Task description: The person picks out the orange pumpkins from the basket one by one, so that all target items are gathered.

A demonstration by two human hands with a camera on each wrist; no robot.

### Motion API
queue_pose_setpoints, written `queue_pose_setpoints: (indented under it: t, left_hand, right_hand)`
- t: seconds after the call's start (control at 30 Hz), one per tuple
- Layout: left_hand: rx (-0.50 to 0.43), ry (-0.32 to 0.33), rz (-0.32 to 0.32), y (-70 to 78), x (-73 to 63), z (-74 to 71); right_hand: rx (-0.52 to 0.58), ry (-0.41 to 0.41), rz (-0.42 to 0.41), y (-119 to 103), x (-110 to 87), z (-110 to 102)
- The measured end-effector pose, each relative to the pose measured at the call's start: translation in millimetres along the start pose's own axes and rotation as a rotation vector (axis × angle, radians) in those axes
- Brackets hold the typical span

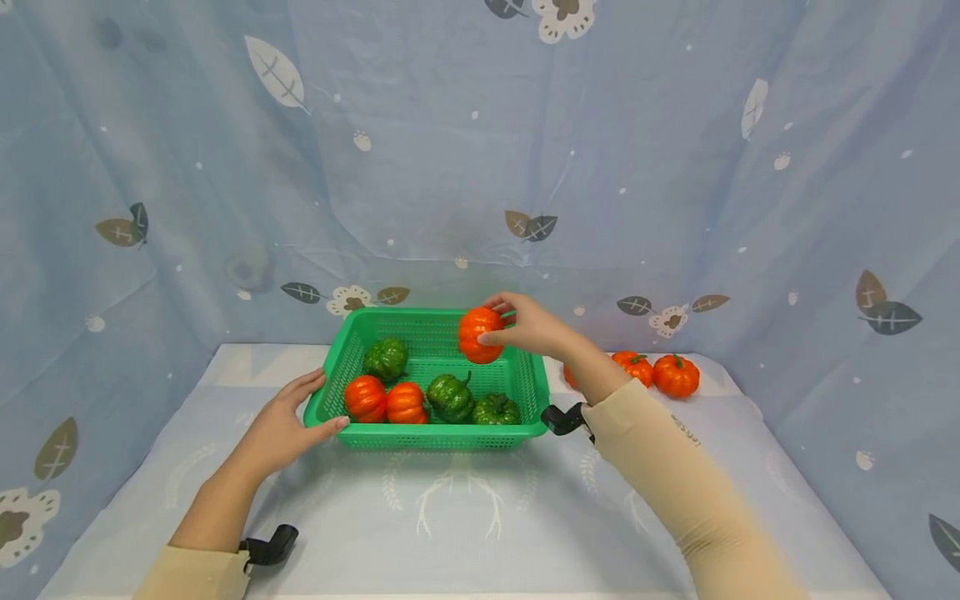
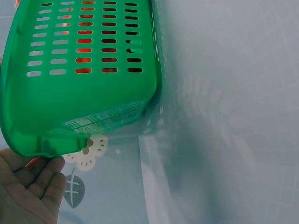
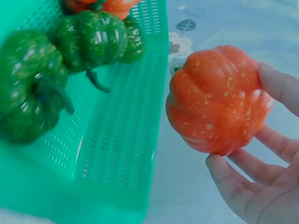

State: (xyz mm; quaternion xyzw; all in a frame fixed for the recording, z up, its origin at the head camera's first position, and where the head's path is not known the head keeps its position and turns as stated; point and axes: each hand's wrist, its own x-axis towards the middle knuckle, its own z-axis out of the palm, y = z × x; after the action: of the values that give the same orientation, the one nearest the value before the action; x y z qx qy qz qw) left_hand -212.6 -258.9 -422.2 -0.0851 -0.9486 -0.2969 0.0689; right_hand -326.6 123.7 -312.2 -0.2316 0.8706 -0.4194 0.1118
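My right hand (image 1: 528,327) grips a small orange pumpkin (image 1: 481,336) between thumb and fingers, over the back right part of a green plastic basket (image 1: 442,435). In the right wrist view the pumpkin (image 3: 218,100) shows ribs and yellow specks. My left hand (image 1: 281,425) holds the basket's left front corner, its thumb at the front rim and its fingers along the left side. In the left wrist view the fingers (image 2: 39,179) touch the rim. Inside the basket lie two orange pumpkins (image 1: 366,398) and three green pumpkins (image 1: 450,397).
To the right of the basket, several orange pumpkins (image 1: 677,376) sit on the white cloth-covered table (image 1: 450,533), partly hidden behind my right forearm. A blue patterned curtain (image 1: 450,167) hangs behind and at both sides.
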Motion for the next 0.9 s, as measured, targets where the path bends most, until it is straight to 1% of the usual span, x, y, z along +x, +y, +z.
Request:
queue_pose_setpoints:
  t: [0.13,0.27,0.4,0.53,0.67,0.77,0.9]
  left_hand:
    - [0.000,0.001,0.004,-0.9,-0.1,-0.8]
    - [-0.004,0.001,0.008,-0.6,-0.1,-0.7]
    - [-0.005,-0.001,0.008,-0.6,0.0,0.5]
    - [-0.004,0.000,0.007,-1.8,0.0,1.7]
    - [0.001,0.000,0.010,-1.1,0.2,1.6]
    - [0.003,-0.002,0.007,-0.1,0.5,1.1]
    - [0.002,-0.009,0.000,0.5,0.9,0.6]
  right_hand:
    - [-0.005,0.032,-0.007,4.7,-18.7,-10.3]
    - [0.032,0.058,0.022,10.2,-40.4,-20.8]
    - [0.038,0.096,0.052,19.2,-61.1,-31.8]
    - [0.007,0.145,0.063,32.4,-80.3,-40.0]
    - [-0.035,0.193,0.054,47.3,-99.2,-45.7]
    - [-0.057,0.220,0.052,58.1,-110.6,-48.1]
    - [-0.076,0.237,0.063,73.4,-122.6,-48.7]
